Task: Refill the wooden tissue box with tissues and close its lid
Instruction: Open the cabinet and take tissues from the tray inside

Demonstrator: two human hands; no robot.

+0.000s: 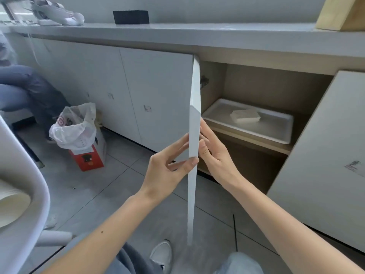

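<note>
Both hands, the left hand (169, 167) and right hand (212, 153), pinch the open cabinet door (194, 123) edge. The tissue pack (245, 115) lies beyond, right of the door, in the white tray (280, 135), long axis crosswise; the right hand is nearer.

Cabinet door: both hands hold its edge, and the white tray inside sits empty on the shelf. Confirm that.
Not quite. In the head view both hands, left hand and right hand, hold the cabinet door edge, but the white tray holds a small pale stack.

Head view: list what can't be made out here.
- Right hand: fingers partly hidden behind the cabinet door.
- Pale stack in the white tray: too small to identify as tissues.
- Lower shelf: in shadow.
- Wooden block: cut off by the frame edge.
</note>
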